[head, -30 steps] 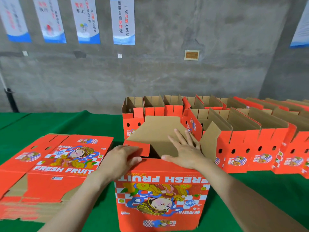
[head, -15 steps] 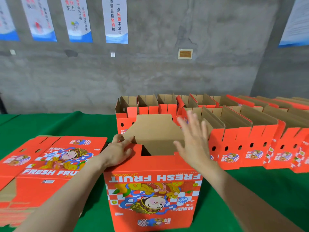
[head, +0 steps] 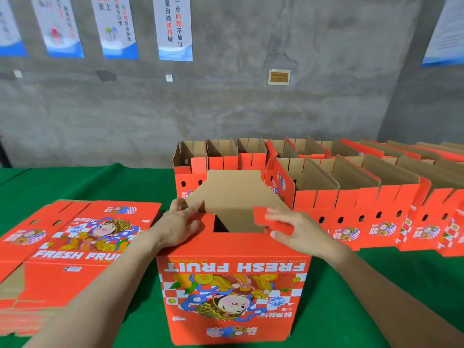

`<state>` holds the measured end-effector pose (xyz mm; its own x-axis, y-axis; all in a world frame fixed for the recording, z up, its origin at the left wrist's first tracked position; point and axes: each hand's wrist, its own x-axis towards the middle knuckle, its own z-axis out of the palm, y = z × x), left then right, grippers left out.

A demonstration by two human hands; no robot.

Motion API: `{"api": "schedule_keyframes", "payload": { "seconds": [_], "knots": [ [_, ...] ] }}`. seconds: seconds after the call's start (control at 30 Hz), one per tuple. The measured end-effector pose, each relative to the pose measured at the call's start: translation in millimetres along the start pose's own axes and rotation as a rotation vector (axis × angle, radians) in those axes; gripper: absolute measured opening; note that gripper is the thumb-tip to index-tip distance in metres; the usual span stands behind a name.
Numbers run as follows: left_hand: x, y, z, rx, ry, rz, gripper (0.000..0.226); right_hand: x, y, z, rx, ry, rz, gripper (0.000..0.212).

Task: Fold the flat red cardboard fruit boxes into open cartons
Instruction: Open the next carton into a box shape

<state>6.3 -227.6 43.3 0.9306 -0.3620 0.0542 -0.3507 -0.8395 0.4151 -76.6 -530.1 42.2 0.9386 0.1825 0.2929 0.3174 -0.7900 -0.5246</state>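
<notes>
A red fruit box (head: 233, 292) stands upside down on the green table in front of me, its print inverted. Its far brown flap (head: 236, 192) lies tilted over the opening, and a dark gap shows beneath it. My left hand (head: 175, 227) presses on the box's near left top edge, fingertips touching the brown flap's corner. My right hand (head: 293, 229) pinches the small red side flap (head: 263, 217) at the right and holds it over the opening.
A stack of flat red boxes (head: 75, 242) lies to the left on the green table (head: 100, 182). Several folded open cartons (head: 351, 197) stand in rows behind and to the right. A grey concrete wall with posters rises at the back.
My right hand lifted off the brown flap, swung right, and now grips the red side flap, folded inward. My left hand slid to the flap's left corner.
</notes>
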Motion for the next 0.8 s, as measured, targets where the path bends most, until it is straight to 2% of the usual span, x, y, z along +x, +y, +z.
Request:
{"api": "schedule_keyframes", "payload": {
  "seconds": [0.07,0.17,0.23,0.37,0.43,0.53,0.67,0.73,0.8],
  "knots": [
    [-1.1,0.7,0.9,-0.005,0.001,0.003,0.058,-1.5,0.2,3.3,-0.074,-0.047,0.014,0.034],
    [0.1,3.3,3.7,0.035,0.012,0.002,0.060,-4.1,0.0,3.7,-0.028,0.048,0.022,0.012],
    [-0.5,6.1,3.5,0.053,0.069,0.057,0.066,-4.9,-0.6,5.2,-0.006,0.125,0.022,0.016],
    [-6.0,8.8,0.0,-0.158,0.284,0.209,0.085,-6.5,-1.5,7.5,0.005,0.327,-0.018,0.020],
    [-8.0,9.7,-0.8,-0.176,0.319,0.242,0.070,-7.3,0.4,7.2,-0.032,0.377,-0.024,0.020],
    [-7.8,10.3,-0.9,-0.138,0.295,0.223,0.036,-7.1,4.6,7.0,-0.025,0.365,0.027,0.018],
    [-5.1,15.9,-6.9,-0.174,0.206,0.130,0.022,-4.8,4.0,6.3,-0.090,0.303,0.035,0.004],
    [-1.4,20.0,-6.0,-0.131,0.143,0.068,0.017,1.3,1.1,1.5,-0.161,0.218,0.025,0.018],
    [1.0,25.9,-4.8,-0.069,0.073,-0.003,0.032,14.1,-5.7,-6.3,-0.191,0.043,0.062,0.040]
  ]
}}
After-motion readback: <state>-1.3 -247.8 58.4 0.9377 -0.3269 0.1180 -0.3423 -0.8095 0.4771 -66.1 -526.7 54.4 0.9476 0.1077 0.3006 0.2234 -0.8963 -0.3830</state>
